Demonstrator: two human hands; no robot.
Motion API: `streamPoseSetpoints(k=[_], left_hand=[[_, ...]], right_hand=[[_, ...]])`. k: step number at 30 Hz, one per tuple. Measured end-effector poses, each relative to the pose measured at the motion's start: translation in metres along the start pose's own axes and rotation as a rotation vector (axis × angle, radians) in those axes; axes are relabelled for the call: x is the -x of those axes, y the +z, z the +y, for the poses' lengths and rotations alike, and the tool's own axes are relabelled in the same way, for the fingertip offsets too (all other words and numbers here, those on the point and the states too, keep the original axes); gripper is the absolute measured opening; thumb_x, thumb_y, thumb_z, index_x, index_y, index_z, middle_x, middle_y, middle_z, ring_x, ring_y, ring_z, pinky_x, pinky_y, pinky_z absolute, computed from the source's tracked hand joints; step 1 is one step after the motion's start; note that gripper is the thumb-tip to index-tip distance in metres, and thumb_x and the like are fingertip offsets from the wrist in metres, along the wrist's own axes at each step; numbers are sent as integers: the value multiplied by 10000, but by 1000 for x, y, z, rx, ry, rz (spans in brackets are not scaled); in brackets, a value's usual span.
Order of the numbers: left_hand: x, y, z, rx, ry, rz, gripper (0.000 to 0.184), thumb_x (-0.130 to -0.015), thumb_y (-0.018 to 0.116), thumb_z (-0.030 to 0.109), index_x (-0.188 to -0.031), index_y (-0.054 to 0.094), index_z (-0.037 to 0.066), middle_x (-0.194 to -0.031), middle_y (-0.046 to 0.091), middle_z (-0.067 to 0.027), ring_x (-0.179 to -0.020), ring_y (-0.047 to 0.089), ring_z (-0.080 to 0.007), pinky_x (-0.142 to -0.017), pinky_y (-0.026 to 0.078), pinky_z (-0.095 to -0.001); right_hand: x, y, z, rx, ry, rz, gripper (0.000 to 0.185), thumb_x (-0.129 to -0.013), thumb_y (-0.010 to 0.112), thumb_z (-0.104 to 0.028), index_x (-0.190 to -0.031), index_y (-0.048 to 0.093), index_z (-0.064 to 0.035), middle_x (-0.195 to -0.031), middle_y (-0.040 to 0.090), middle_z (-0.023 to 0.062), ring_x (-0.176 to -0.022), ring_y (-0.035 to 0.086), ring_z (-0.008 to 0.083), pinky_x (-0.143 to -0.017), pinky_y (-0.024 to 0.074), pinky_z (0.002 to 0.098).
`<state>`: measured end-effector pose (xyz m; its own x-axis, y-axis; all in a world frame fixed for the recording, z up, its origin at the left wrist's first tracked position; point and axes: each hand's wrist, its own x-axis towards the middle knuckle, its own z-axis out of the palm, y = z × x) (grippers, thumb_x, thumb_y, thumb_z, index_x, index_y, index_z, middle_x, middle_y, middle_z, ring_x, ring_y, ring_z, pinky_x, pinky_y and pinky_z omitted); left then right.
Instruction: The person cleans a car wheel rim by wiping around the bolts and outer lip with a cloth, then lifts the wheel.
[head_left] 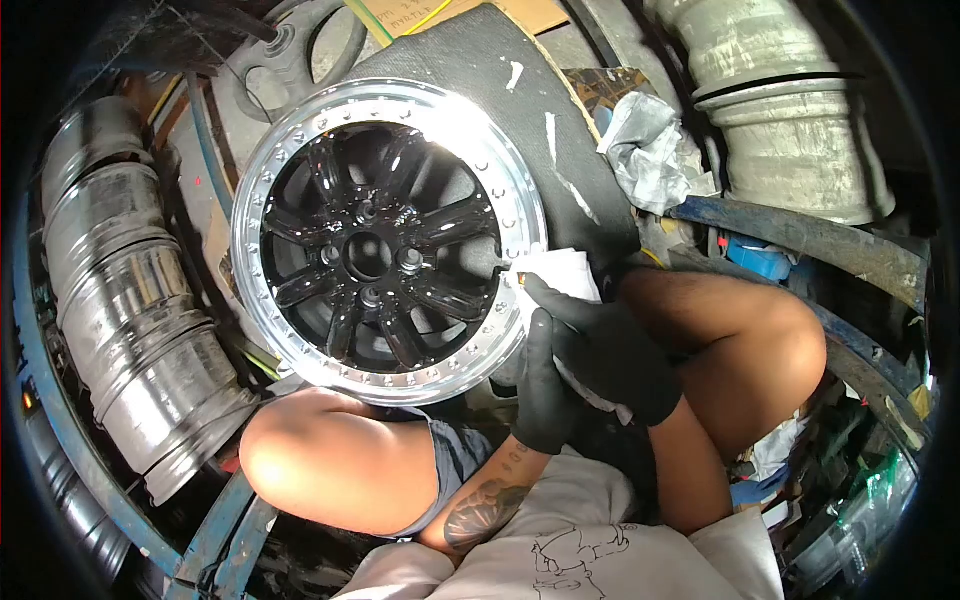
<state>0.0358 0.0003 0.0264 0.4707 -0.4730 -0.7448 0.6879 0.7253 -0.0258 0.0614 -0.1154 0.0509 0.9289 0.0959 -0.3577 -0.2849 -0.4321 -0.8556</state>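
A car wheel (368,256) with glossy black spokes and a polished, bolt-studded rim lies face up in front of me. Against the rim's lower right side is a folded white cloth or paper (570,268). My right hand (620,350), in a black glove, is closed on it, one finger extended over it beside a tiny orange-gold spot (522,280) that I cannot make out. My left hand (547,390), also black-gloved, has its fingers together at the white piece's lower edge, seemingly pinching it. A pale strip shows between the hands; its kind is unclear.
Under the wheel is a black padded surface (590,150) with white smears. Stacked bare metal wheels stand at left (140,290) and upper right (790,140). A crumpled grey-white cloth (645,150) lies on the right near a blue metal bar (800,235). My bent knees flank the workspace.
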Motion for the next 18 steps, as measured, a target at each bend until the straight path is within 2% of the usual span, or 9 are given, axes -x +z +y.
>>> streamPoseSetpoints(k=[3,6,9,11,13,14,16,17,18], left_hand=[[0,-2,1,-19,42,-79,613,-1146,326,442,-1592,345,22,-1420,554,-158,-1355,530,-247,-1123,458,-369],[2,-8,-15,-4,119,18,561,-1152,335,365,-1612,326,43,-1418,551,-152,-1331,541,-218,-1101,468,-349],[-12,-16,-37,-733,175,232,514,-1138,345,253,-1608,338,45,-1323,608,-146,-1212,612,-222,-1029,508,-323],[-23,-19,-50,-1224,205,364,494,-1129,351,179,-1605,345,46,-1261,647,-142,-1133,660,-225,-982,536,-305],[-28,-11,-51,-1322,362,486,483,-1122,364,139,-1597,361,50,-1190,672,-129,-1075,689,-229,-945,551,-291],[-30,-5,-52,-1166,496,539,477,-1120,374,136,-1590,373,53,-1150,679,-119,-1057,695,-230,-933,553,-285],[-23,2,-48,-1149,635,591,482,-1115,379,255,-1557,415,65,-1209,644,-112,-1122,653,-228,-993,516,-315],[-14,2,-42,-1293,646,590,522,-1111,375,378,-1531,445,74,-1306,601,-115,-1206,605,-225,-1065,478,-352],[-11,6,-41,-1414,677,626,541,-1109,379,410,-1525,452,72,-1364,580,-117,-1249,583,-219,-1103,455,-362]], right_hand=[[6,0,-14,73,82,-20,562,-932,541,-142,-1489,537,-63,-1117,702,306,-928,715,455,-869,571,497],[16,1,-22,128,144,-45,584,-932,547,-153,-1511,516,-82,-1114,703,303,-892,717,451,-819,573,513],[21,4,-18,145,93,-38,599,-931,559,-155,-1526,506,-100,-1120,707,295,-843,719,442,-792,574,510],[19,12,-3,154,-36,3,607,-935,567,-158,-1536,497,-111,-1083,718,275,-809,721,428,-766,575,504],[18,14,-1,168,-53,10,601,-941,575,-165,-1534,496,-102,-1038,727,256,-778,722,407,-739,575,492],[17,16,-4,175,-5,-6,592,-946,579,-171,-1526,499,-88,-1012,731,246,-763,723,392,-725,575,481],[15,18,-16,231,3,31,563,-954,584,-182,-1500,518,-61,-963,735,227,-737,723,365,-698,573,465],[15,16,-27,280,-39,87,543,-959,586,-186,-1481,534,-47,-941,736,217,-726,723,352,-685,571,458],[16,16,-31,302,-50,124,528,-960,590,-189,-1464,547,-38,-932,738,211,-717,722,343,-677,571,453]])
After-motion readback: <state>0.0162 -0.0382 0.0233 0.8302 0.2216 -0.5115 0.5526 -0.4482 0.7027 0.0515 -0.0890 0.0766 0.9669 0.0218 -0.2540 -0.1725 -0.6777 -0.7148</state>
